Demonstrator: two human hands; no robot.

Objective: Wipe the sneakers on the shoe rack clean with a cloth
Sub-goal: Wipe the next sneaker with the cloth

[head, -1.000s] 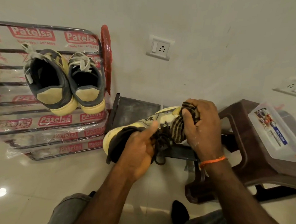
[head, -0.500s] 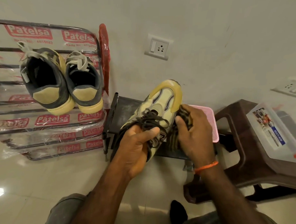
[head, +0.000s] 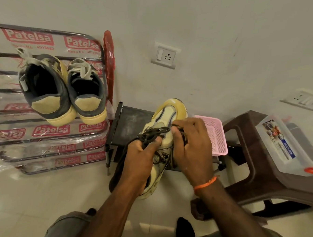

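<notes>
A cream-yellow sneaker [head: 172, 111] with dark laces points its toe up and away from me, held above the floor. My left hand [head: 141, 164] grips it around the heel and collar, thumb over the laces. My right hand [head: 192, 148] presses a dark striped cloth [head: 182, 135] against the sneaker's right side; the cloth is mostly hidden under the fingers. A pair of grey-and-yellow sneakers [head: 64, 90] sits heel-out on the plastic-wrapped shoe rack [head: 50, 130] at the left.
A small dark stand [head: 130, 124] is behind the held sneaker, with a pink mesh basket [head: 217, 136] to its right. A brown plastic stool [head: 253, 157] at the right carries a clear lidded box [head: 284, 146]. Wall sockets [head: 165, 55] sit above. My knees show at the bottom.
The sneaker has turned from lying sideways to toe-up. My right hand with the cloth has slid from the toe end down to the sneaker's side.
</notes>
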